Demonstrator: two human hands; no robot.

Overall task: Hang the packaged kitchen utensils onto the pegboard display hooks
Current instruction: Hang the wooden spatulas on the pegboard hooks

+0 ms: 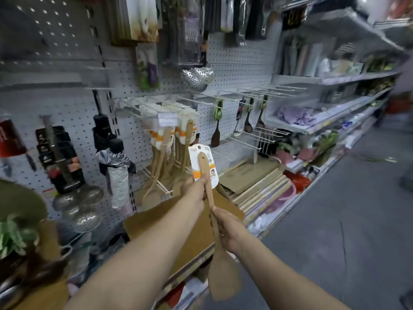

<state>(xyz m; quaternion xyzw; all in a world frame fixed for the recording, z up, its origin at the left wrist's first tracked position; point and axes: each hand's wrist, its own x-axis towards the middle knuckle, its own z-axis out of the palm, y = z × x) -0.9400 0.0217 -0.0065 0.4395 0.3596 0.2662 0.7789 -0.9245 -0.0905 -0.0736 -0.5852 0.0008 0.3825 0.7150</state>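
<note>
Near the middle of the frame, the left hand (196, 189) pinched the upper handle of a long pale wooden spatula (214, 222) between thumb and curled fingers, right where the handle met the lower edge of its white and orange packaging card (202, 162). Just below and to the right, the right hand (228, 229) had its fingers wrapped round the middle of the same handle, thumb lying along the wood. The spatula stood nearly upright, tilted slightly, with the card end pointing up toward the white perforated pegboard (234, 63) and the broad flat blade hanging in the lower centre of the frame, below both hands. It was held in the air, apart from the board and on no hook. Just above and left of the card, a cluster of similar carded wooden spatulas (169, 139) hung from white wire display hooks (138, 106) at centre frame. To the right of these, dark ladles and spoons with green-topped cards (250, 117) hung along a further row of bare wire prongs. At the left edge hung folded black and silver umbrellas (111, 162), and below them round perforated metal skimmers (78, 204). A flat brown cardboard sheet (161, 220) lay on the low shelf beneath the forearms, and grey store shelving (335, 79) stacked with blurred goods ran off toward the upper right beside a grey floor (335, 209).
</note>
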